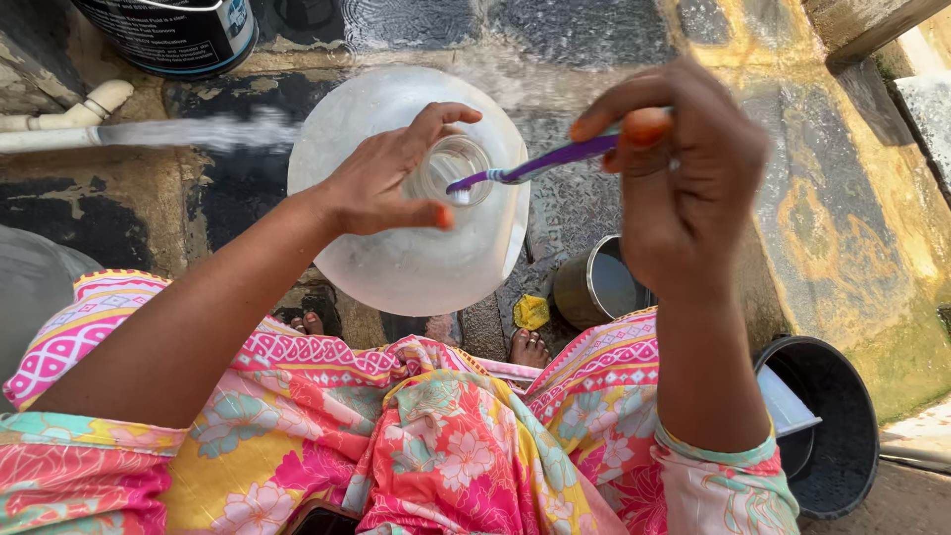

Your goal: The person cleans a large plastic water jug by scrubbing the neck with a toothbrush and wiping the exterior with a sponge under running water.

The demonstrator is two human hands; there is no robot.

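Right hand (684, 188) pinches a purple toothbrush (540, 168) lying left-right, bristles at the clear bottle's (396, 248) neck at frame centre, gripped by the left hand (391, 183)

Floral pink-yellow garment (416, 446), patterned pink trim, orange-painted nails

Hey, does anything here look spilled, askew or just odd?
Yes. The white pipe at left shoots water sideways over the stone floor, missing the clear jug. Odd too: the right hand pokes a purple toothbrush into the jug's neck, which the left hand grips.
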